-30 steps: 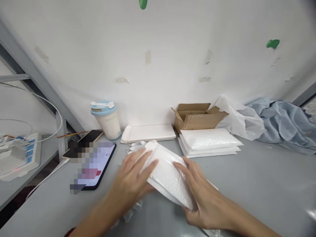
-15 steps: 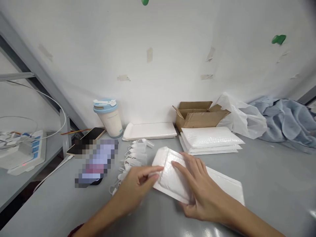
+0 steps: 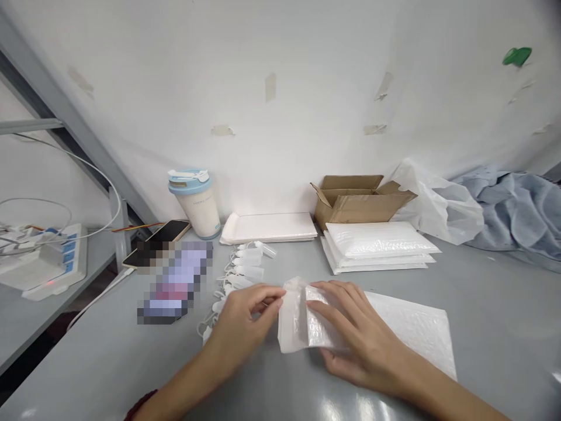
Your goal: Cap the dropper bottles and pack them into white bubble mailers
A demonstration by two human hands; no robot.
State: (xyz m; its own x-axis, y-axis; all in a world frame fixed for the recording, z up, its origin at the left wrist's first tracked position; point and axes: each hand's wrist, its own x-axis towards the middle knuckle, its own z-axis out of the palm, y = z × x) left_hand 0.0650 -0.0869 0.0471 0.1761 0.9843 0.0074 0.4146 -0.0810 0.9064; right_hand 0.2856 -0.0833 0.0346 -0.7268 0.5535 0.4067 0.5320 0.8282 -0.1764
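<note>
A white padded envelope is held over the grey table, its flap opened out to the left. My left hand pinches the left edge of that flap between thumb and fingertips. Across the envelope's body lies my right hand, fingers on top and thumb underneath, gripping it. Another white padded envelope lies on the table, partly beneath my right forearm. Several small clear bottles with white loops stand in a row just beyond my left hand.
Stacked padded envelopes lie in front of an open cardboard box. Flat white envelopes lie near the wall, beside a cup. Two phones lie left. A plastic bag and blue cloth sit right.
The held envelope has turned and its flap has opened out to the left. My left hand has closed on the flap's edge. The view has shifted slightly.
</note>
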